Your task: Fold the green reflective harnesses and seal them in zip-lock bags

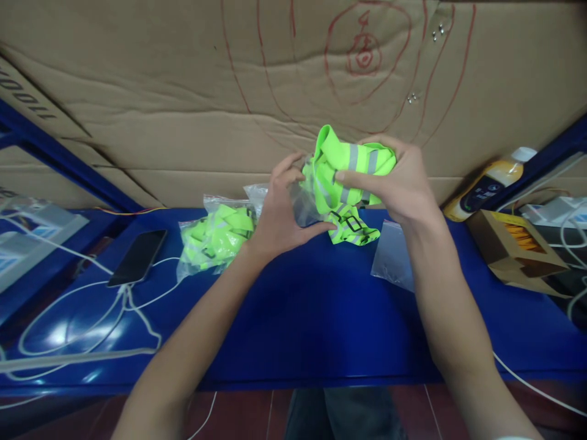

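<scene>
My right hand (398, 183) is closed around a folded neon-yellow reflective vest (355, 159) with grey stripes, held above the table. My left hand (284, 211) curls its fingers around a clear plastic bag (305, 201) at the vest's left end, its thumb stretched to the right. The vest's left end appears to be partly inside the bag; how far is hard to see. Just below lies another neon-yellow strap piece (353, 226) with a black buckle. Left of my left hand lie bagged reflective vests (217, 238). A flat clear bag (393, 256) rests beside my right forearm.
On the blue table (321, 330), a phone (139, 258) and white cables (123, 299) lie left. To the right are a juice bottle (488, 183) and an open cardboard box (518, 247). Cardboard (183, 91) with red drawn lines forms the back wall.
</scene>
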Demonstrator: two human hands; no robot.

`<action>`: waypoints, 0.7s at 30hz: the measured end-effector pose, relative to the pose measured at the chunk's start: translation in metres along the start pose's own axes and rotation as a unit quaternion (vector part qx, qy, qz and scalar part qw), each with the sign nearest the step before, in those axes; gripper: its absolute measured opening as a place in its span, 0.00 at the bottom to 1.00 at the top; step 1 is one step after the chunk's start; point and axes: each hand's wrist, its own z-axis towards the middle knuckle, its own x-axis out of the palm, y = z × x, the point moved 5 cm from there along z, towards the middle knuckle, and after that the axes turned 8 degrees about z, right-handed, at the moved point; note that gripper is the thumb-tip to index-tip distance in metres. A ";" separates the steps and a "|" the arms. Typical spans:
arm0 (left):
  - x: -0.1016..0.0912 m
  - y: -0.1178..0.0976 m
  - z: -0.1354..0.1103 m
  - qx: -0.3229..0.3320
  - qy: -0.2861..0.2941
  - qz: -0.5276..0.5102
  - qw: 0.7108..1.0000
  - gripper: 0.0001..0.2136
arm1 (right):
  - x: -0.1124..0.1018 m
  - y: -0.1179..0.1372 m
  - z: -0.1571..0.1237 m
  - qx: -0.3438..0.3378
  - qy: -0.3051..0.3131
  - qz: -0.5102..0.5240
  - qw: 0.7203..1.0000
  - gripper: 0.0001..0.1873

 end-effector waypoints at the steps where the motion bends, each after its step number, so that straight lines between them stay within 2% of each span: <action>1: 0.000 0.003 0.001 -0.007 0.008 0.006 1.000 0.45 | 0.000 0.000 0.000 0.010 0.010 0.019 1.000 0.24; 3: 0.000 0.009 0.002 -0.043 0.021 0.028 0.998 0.49 | 0.003 0.000 -0.002 0.035 0.043 0.048 0.997 0.25; 6: -0.002 0.012 0.002 -0.081 0.037 0.053 0.995 0.48 | 0.011 0.003 -0.006 0.056 0.078 0.051 0.994 0.25; 9: -0.005 0.009 0.003 -0.074 0.030 0.054 0.995 0.44 | 0.015 0.006 -0.008 0.065 0.075 0.038 0.994 0.24; 13: -0.011 0.007 0.004 -0.034 -0.026 0.100 0.994 0.46 | 0.013 0.011 -0.009 0.078 0.062 -0.003 0.995 0.24; 16: -0.013 0.005 0.002 -0.004 -0.059 0.152 0.987 0.47 | 0.009 0.017 -0.010 0.056 0.044 -0.058 0.996 0.25; 21: -0.006 0.005 -0.005 -0.039 -0.030 0.155 0.987 0.45 | 0.016 0.020 -0.012 0.016 0.068 -0.107 0.992 0.28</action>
